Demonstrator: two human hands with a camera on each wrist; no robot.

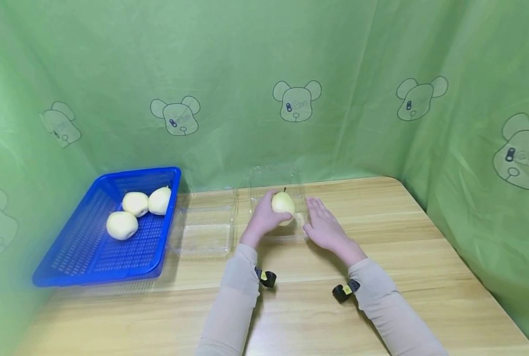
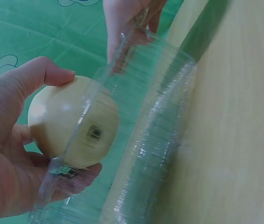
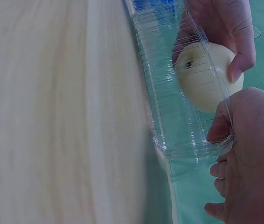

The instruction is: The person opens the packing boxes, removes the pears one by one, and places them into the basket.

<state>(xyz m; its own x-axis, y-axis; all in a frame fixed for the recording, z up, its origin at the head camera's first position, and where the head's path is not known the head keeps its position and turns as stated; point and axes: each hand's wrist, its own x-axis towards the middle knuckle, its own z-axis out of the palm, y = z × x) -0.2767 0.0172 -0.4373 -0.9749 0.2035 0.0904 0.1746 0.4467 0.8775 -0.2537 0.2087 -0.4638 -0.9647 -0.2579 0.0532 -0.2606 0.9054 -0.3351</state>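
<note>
My left hand [image 1: 264, 217] grips a pale yellow pear [image 1: 283, 205], its stem pointing up, with the thumb and fingers around its sides. The pear is over the open base of a clear plastic clamshell box [image 2: 164, 121], partly below the rim line in the left wrist view. At the box's right wall is my right hand [image 1: 328, 230]. Its thumb [image 3: 219, 127] reaches over the rim to the inner side while the other fingers stay outside, holding the wall. Whether the pear touches the box floor cannot be told.
A blue plastic basket [image 1: 101, 269] with 3 pears [image 1: 122, 226] stands on the left. Between it and my left hand lies another clear plastic box [image 1: 206, 232]. Green curtain [image 1: 233, 59] surrounds the wooden table [image 1: 300, 306] at the back and sides.
</note>
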